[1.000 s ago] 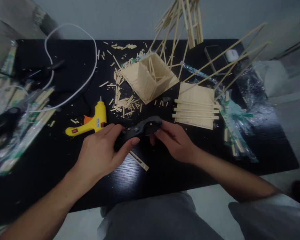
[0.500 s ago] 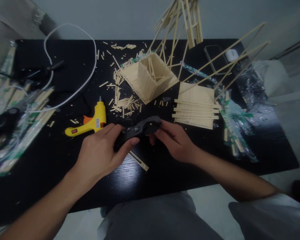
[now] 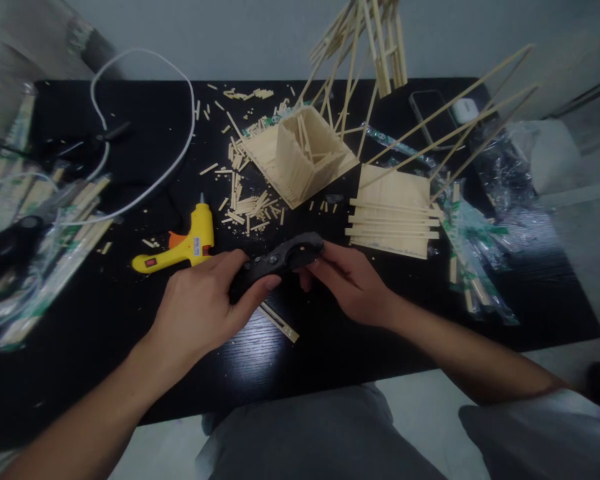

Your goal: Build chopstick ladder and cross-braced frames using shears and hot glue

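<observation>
A black hand tool [image 3: 285, 259], curved at one end and with round rivets, is held level above the near part of the table; I cannot make out its exact kind. My left hand [image 3: 205, 293] is closed around its left end, thumb along the lower side. At the curved right end, the fingers of my right hand [image 3: 347, 277] are pinched, partly hidden behind the tool. Beneath the tool, thin wooden sticks [image 3: 280, 321] lie on the black table [image 3: 190, 373]. A yellow glue gun [image 3: 185, 247] rests just beyond my left hand.
Behind the hands stands a square wooden stick box [image 3: 310, 157] on a flat base, with short cut pieces [image 3: 253, 207] scattered beside it. Right of it lies a stick panel [image 3: 393, 213] with long upright sticks. Wrapped stick packs [image 3: 55, 267] and a white cable [image 3: 187, 133] occupy the left.
</observation>
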Demonstrator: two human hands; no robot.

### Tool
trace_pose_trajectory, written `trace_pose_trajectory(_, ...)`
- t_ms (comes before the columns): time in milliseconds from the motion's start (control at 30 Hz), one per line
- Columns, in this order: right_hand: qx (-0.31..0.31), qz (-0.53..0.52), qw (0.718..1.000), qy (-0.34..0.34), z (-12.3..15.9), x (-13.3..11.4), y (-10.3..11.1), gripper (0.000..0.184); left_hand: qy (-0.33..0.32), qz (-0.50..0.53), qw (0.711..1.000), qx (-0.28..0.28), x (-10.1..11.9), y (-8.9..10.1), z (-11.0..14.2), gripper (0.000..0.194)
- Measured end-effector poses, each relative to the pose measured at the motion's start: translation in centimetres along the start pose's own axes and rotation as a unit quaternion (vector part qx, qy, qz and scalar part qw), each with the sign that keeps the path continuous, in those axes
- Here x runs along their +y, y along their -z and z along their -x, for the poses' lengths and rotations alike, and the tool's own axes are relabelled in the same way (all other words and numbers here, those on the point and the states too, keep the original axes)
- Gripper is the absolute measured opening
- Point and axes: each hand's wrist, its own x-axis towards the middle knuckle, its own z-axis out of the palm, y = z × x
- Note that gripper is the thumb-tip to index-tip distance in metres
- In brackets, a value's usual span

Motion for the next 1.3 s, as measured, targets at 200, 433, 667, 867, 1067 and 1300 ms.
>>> trace_pose_trajectory(200,0.056,-0.042,0.997,-0.039,0.07,0.22,-0.65,0.027,0.024,-0.014,1.0,0.0,0.04,-0.22,-0.07,0.049)
trace_pose_trajectory(433,0.126,-0.045,0.991,-0.025,0.24,0.71,-0.98,0.014,0.02,-0.033,0.999,0.002,0.1,-0.44,0.2,0.058)
trace_pose_trajectory(667,0.135,0.032,0.99,0.019,0.68,0.18,-0.79,0.016,-0.013,-0.015,1.0,0.011,0.11,-0.14,0.24,0.06)
trace_pose_trajectory(867,0.138,0.069,0.987,0.047,0.74,0.33,-0.77,0.017,-0.003,-0.006,1.0,-0.001,0.27,0.03,0.09,0.054)
trace_pose_trajectory(1067,0.146,0.067,0.987,0.031,0.71,0.12,-0.92,0.016,0.026,-0.013,0.999,-0.024,0.6,0.19,0.06,0.052)
trace_pose_trajectory(1300,0.132,0.09,0.987,0.029,0.6,-0.14,-0.63,0.019,0.016,-0.014,1.0,-0.014,0.37,0.24,-0.1,0.057)
